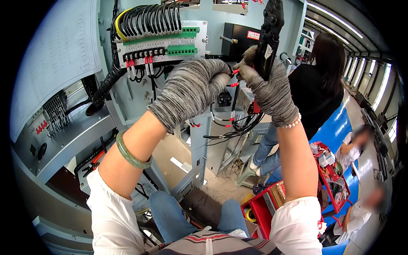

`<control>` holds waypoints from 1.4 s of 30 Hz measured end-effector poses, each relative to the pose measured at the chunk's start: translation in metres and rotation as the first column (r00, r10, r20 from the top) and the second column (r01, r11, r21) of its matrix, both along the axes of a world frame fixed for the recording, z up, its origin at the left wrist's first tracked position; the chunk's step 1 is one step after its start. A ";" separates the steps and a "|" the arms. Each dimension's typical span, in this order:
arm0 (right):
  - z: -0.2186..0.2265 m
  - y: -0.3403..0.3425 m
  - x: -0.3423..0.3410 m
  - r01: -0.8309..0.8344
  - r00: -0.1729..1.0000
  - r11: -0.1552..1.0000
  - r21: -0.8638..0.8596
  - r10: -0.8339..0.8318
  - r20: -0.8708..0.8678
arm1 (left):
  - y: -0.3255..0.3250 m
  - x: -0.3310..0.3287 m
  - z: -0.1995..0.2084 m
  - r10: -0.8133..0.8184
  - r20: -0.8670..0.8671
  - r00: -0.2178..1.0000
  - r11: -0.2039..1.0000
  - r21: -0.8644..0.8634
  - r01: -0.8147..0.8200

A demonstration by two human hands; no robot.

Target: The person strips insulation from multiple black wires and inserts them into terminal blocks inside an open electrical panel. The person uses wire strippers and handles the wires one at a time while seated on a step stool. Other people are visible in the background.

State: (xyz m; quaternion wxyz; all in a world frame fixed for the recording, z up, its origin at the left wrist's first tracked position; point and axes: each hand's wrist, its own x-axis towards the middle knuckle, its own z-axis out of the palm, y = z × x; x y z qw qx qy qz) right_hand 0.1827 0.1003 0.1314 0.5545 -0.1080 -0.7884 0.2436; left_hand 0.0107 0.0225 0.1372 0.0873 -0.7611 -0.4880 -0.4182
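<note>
My gloved left hand [193,87] is closed, pinching a dark wire with a red-sleeved terminal [235,72] at its end. My gloved right hand [272,91] is wrapped round black crimping pliers [271,32], jaws pointing up. Its thumb and fingertips meet close to the red terminal, between both hands. Just below hangs another wire end with a red terminal [234,85]. Further down, a bundle of black wires [244,127] dangles, some tipped in red. Up and left of my hands, a terminal board with green connectors [182,50] carries several wires on a black screw strip [142,55].
A grey metal cabinet frame [199,144] surrounds the work. At left hangs a paper drawing [55,55]. A person in black [316,93] stands at right, near a small stool [248,176]. Red tool bins [261,208] stand lower right; two more people are beyond a red cart [333,182].
</note>
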 end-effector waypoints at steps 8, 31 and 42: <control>0.005 -0.003 -0.001 0.090 0.990 0.984 0.151 -0.104 0.091 | 0.000 -0.002 0.000 0.018 -0.049 0.999 1.000 0.013 -0.018; -0.037 -0.035 0.067 0.633 0.606 0.664 0.399 -0.745 0.279 | 0.001 -0.005 -0.003 -0.097 0.237 0.967 0.991 -0.063 0.115; -0.041 -0.035 0.047 0.704 0.469 0.592 0.392 -0.802 0.369 | -0.001 -0.003 -0.001 -0.050 0.351 0.935 0.984 -0.141 0.105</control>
